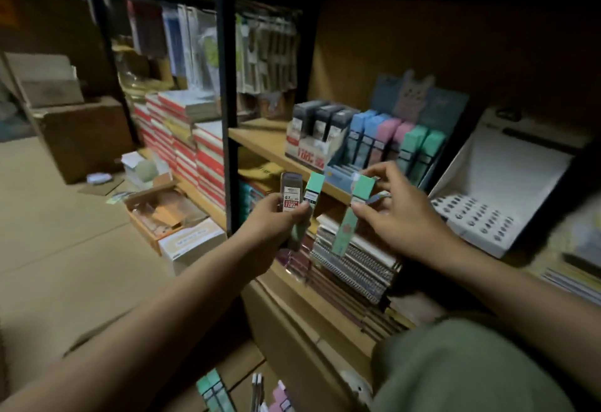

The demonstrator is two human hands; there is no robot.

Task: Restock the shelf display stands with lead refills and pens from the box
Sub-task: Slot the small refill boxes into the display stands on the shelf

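My left hand (276,226) grips two lead refill cases upright: a dark one with a red and white label (290,195) and a mint green one (312,195). My right hand (400,216) pinches another mint green refill case (353,213) by its upper part, in front of the shelf edge. Just behind it on the wooden shelf (260,138) stands a tiered display stand (400,141) with rows of blue, pink and green refill cases. A smaller stand (315,138) with dark cases sits to its left. More refill cases (214,392) lie in the box at the bottom.
A white display tray (487,203) with rows of small holes stands to the right of the stands. Spiral notebooks (354,265) are stacked on the lower shelf. Red and white book stacks (185,138) and cardboard boxes (175,213) fill the left side. A black upright post (227,86) divides the shelves.
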